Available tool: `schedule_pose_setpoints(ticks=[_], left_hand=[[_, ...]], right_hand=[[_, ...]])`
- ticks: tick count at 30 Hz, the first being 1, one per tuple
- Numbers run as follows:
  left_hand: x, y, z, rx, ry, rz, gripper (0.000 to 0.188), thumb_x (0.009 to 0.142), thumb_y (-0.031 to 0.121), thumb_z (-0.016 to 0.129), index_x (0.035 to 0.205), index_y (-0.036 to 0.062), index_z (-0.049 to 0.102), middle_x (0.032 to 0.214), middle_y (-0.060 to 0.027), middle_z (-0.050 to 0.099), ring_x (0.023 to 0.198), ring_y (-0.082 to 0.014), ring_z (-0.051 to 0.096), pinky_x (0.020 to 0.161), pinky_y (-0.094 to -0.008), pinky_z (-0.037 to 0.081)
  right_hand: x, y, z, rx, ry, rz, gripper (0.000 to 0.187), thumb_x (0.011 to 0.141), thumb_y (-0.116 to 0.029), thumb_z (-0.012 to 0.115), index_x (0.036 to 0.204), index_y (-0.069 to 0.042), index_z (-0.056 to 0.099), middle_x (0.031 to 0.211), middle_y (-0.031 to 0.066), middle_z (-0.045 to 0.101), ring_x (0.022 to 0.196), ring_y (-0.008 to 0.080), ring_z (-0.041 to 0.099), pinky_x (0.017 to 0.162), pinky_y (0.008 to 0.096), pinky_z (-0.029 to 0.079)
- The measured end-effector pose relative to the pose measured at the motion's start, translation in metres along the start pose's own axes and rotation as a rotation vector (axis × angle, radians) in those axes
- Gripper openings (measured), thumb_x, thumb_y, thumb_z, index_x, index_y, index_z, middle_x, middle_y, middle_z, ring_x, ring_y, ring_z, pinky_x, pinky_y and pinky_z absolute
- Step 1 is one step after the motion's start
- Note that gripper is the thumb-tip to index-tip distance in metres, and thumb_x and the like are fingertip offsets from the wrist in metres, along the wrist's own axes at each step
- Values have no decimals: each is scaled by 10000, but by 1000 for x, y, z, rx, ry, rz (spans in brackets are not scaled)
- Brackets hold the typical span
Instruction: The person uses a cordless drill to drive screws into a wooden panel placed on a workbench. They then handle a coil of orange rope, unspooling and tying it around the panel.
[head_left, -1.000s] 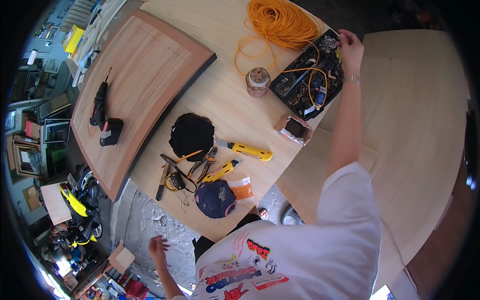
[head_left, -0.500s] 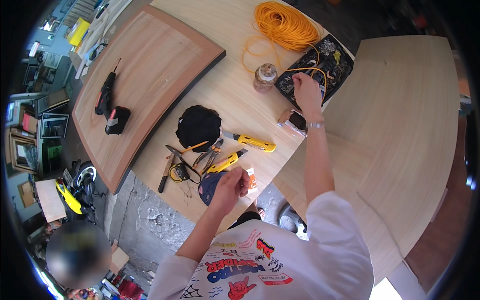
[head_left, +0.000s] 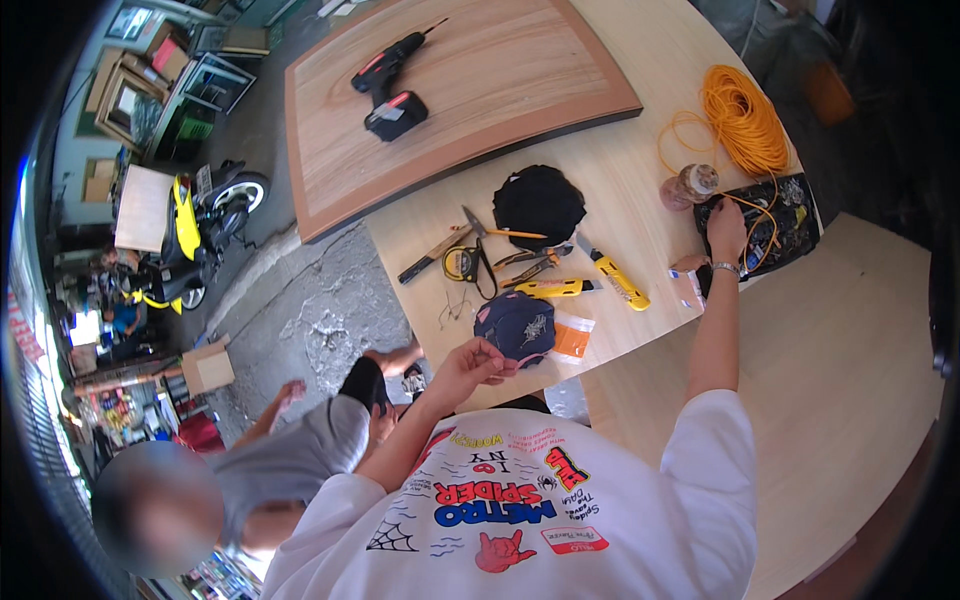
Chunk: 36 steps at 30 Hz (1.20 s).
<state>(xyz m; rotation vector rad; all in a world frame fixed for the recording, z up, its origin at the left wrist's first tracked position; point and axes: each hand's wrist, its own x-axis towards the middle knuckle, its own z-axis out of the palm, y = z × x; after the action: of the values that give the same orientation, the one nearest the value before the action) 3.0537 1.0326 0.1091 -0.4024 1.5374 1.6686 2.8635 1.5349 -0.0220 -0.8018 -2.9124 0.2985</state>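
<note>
My left hand [head_left: 480,366] is closed, its fingertips pinched beside the lower edge of a navy cap [head_left: 512,328]; anything between them is too small to make out. My right hand [head_left: 727,232] reaches into the near left part of a black tray [head_left: 792,228] of small items, fingers curled, their tips partly hidden. A loose strand of the yellow cord [head_left: 738,115] runs across the tray next to it. Just left of that hand stands a jar with brownish contents [head_left: 688,186]. A small opened packet [head_left: 688,282] lies below the wrist.
On the table are a hammer [head_left: 432,255], tape measure [head_left: 461,264], pliers [head_left: 530,268], two yellow utility knives [head_left: 621,282], a black cloth bundle [head_left: 538,206] and an orange-white packet [head_left: 573,338]. A cordless drill [head_left: 392,90] rests on a framed wooden panel [head_left: 480,70]. A person [head_left: 300,450] is at my left.
The view has swung leftward, so the table things sit further right. A person has come into view at my left. My left hand stays pinched by the cap; my right stays at the tray.
</note>
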Motion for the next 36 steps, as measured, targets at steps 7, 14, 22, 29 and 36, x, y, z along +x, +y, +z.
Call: schedule_pose_setpoints(ticks=[7, 14, 22, 29, 36], left_hand=[[-29, -13, -23, 73, 161, 79, 154, 1008, 159, 634, 1074, 28, 587, 1075, -134, 720, 973, -208, 719, 843, -327, 577], [-53, -21, -33, -45, 274, 18, 153, 1002, 167, 643, 1075, 40, 599, 1014, -108, 724, 944, -201, 727, 803, -314, 579], [-60, -22, -30, -33, 308, 98, 121, 980, 114, 649, 1048, 30, 595, 972, -92, 702, 893, -184, 705, 809, -305, 553], [-47, -35, -49, -4, 225, 168, 155, 953, 116, 693, 1042, 27, 602, 938, -60, 679, 848, -153, 690, 729, -287, 557], [-131, 45, -157, -38, 256, 580, 142, 982, 96, 645, 1079, 5, 595, 954, -96, 683, 912, -197, 695, 818, -345, 566]], right_hand=[[1, 2, -7, -28, -98, 17, 170, 929, -131, 612, 1082, -75, 656, 1151, 160, 660, 1045, 382, 663, 843, 487, 550], [7, 16, -3, 71, -57, 12, 101, 915, -61, 586, 1004, -36, 627, 1037, 172, 702, 1010, 393, 674, 819, 493, 538], [3, -2, -26, 127, -18, -5, 98, 942, -49, 544, 1010, -7, 601, 990, 249, 708, 963, 437, 680, 803, 511, 533], [-29, 22, -59, 286, 254, -60, 169, 979, -104, 573, 1124, -32, 622, 1053, 204, 706, 963, 375, 697, 822, 473, 556], [-193, -70, -121, 656, 170, -62, 177, 1028, -127, 565, 1141, 5, 597, 980, 145, 663, 765, 238, 611, 669, 358, 504]])
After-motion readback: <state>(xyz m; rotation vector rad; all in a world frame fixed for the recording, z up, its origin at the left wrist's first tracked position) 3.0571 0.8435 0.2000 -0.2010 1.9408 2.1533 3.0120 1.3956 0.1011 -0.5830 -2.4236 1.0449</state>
